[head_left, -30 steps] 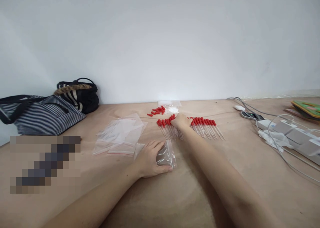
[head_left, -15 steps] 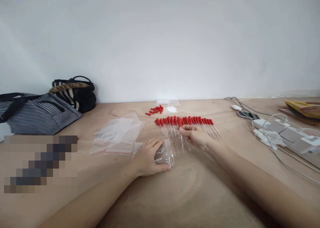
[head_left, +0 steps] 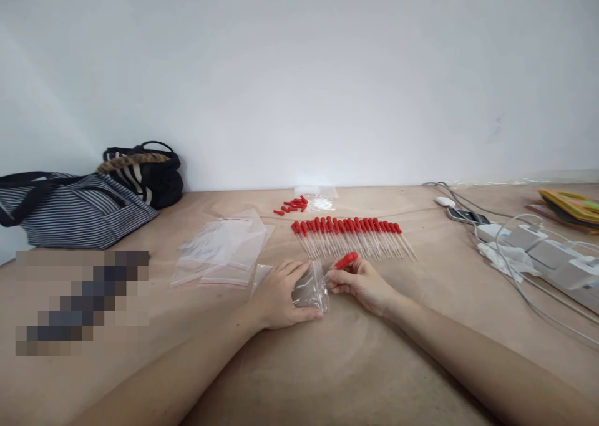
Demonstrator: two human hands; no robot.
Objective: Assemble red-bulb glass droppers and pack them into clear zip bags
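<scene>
My left hand [head_left: 285,295] lies over a small clear zip-lock bag [head_left: 309,292], thumb and fingers spread along its sides and holding its mouth open to the right. In my right hand [head_left: 362,285] is a dropper with a red rubber bulb [head_left: 347,260], pinched between thumb and fingers. Its tube points left at the bag's mouth; whether a second dropper is in the grip, I cannot tell. Just beyond both hands, a row of red-bulbed droppers [head_left: 360,232] lies side by side, tubes toward me.
Flat clear zip-lock bags [head_left: 224,248] are spread left of my hands. Loose red bulbs [head_left: 294,205] and a bag of thin white tubes [head_left: 321,203] lie at the back. A striped bag [head_left: 88,211] stands left; a power strip [head_left: 547,251], cables and a phone [head_left: 468,216] are right.
My right hand has come away from the row toward me and tilted the dropper, so its tube now points left at the bag's opening. My left hand has stayed with the bag.
</scene>
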